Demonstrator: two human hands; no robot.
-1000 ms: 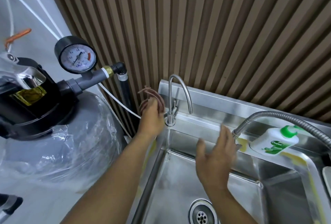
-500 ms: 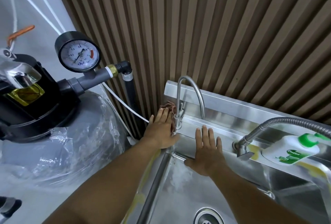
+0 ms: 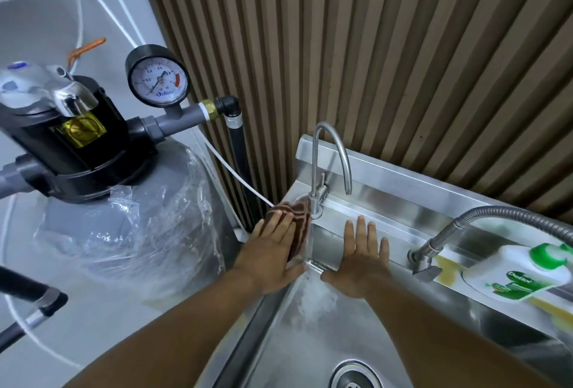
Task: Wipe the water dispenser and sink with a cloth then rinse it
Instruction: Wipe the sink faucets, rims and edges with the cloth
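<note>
The left hand [image 3: 273,251] presses a brown cloth [image 3: 297,223] flat-fingered on the sink [image 3: 387,183] corner. The right hand [image 3: 362,260] rests flat, fingers straight, on its back wall.

Brown striped cloth [image 3: 297,223] flat on steel sink [image 3: 403,211] corner, beside faucet [image 3: 328,164].

We noted the brown striped cloth [image 3: 302,217] lay mostly under the left hand [image 3: 273,251], so its full extent was hidden. The white plastic bottle with green cap [image 3: 521,276] was blurred, its small print unreadable, and was cut by the right edge. The round steel drain [image 3: 356,376] ran off the bottom edge.
</note>
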